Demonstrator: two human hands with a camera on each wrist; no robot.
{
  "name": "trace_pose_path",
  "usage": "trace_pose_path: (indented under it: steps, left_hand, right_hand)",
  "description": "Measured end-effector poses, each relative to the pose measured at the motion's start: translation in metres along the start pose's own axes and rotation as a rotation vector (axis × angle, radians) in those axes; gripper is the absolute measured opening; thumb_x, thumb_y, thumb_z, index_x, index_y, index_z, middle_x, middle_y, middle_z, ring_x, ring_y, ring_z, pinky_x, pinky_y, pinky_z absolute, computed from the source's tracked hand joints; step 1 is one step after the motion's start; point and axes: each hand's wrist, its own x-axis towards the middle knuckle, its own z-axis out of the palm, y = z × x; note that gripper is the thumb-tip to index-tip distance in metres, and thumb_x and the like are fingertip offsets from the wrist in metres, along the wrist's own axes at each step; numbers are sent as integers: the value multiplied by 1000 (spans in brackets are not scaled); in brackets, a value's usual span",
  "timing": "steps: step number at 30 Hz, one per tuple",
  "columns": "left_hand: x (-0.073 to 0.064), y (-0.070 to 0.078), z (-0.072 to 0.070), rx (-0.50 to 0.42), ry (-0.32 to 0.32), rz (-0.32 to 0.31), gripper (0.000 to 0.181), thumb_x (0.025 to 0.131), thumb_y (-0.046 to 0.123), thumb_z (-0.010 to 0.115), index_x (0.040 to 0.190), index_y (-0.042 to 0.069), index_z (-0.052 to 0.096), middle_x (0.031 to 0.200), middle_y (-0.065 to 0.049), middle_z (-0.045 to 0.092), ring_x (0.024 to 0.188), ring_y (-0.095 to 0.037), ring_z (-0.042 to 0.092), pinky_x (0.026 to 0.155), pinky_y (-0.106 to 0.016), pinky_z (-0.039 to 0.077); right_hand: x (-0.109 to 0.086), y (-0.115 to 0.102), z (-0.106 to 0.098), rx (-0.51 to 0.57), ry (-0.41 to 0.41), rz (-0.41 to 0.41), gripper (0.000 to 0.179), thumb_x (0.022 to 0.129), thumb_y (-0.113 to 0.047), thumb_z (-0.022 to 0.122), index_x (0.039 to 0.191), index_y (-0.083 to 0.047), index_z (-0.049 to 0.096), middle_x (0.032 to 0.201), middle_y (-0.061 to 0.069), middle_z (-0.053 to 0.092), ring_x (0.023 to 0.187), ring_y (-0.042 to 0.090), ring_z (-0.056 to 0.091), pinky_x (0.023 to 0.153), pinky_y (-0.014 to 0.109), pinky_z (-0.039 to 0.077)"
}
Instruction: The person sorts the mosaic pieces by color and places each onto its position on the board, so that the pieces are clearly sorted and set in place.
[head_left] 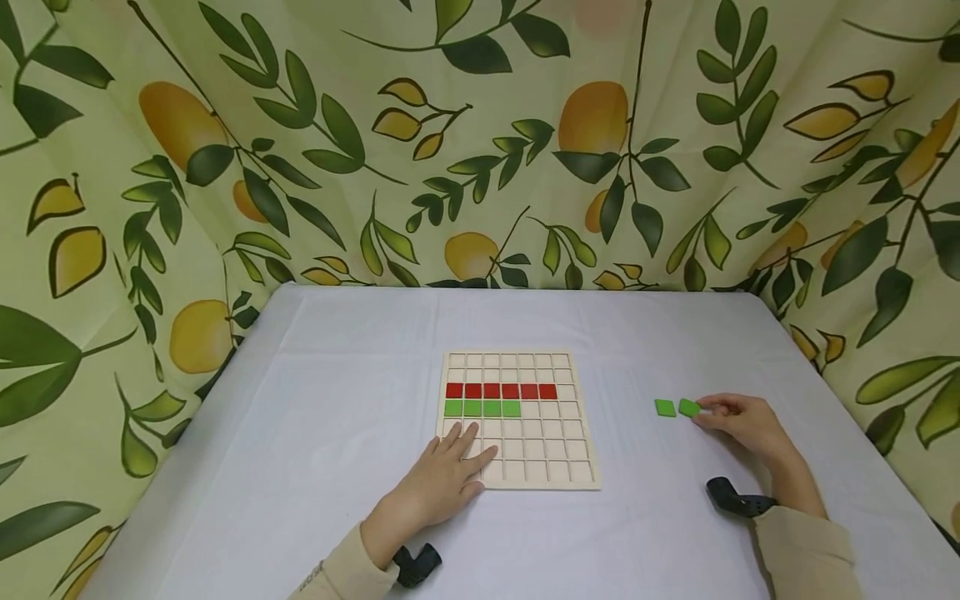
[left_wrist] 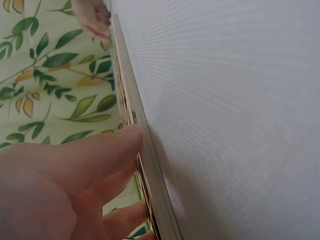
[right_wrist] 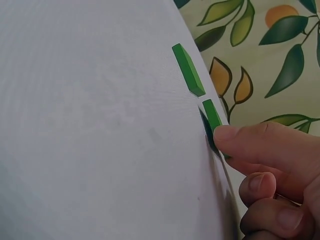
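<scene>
A wooden grid board [head_left: 536, 450] lies on the table with a row of red square tiles [head_left: 491, 391] and, just below it, a shorter row of green square tiles [head_left: 482, 408]. My left hand [head_left: 438, 479] rests on the board's lower left part, fingers spread; in the left wrist view the thumb [left_wrist: 107, 147] lies at the board's edge [left_wrist: 150, 165]. Off to the right, my right hand [head_left: 750, 425] pinches a green tile [head_left: 689, 407] between thumb and fingers. The right wrist view shows this tile [right_wrist: 212, 115] tilted, a shadow beneath it. Another green tile [head_left: 665, 407] lies flat beside it.
A white cloth covers the table [head_left: 337, 375]. Behind it and along both sides hangs a curtain [head_left: 465, 167] with a leaf and fruit print. Dark wrist straps with camera mounts [head_left: 738, 500] sit on both wrists.
</scene>
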Motion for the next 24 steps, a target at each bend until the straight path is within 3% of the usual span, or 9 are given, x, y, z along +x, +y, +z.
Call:
trace_pose_path:
  steps: [24]
  left_hand:
    - [1,-1,-1,-6,-19,-1,48,96,29,56,142,24,49,158,-12,32,148,-36,28,115,-60,33]
  right_hand:
    - [2,-17,11,57,-15,-21,45,86,-21,72,117,10,61,69,-10,46,66,1,40,58,19,34]
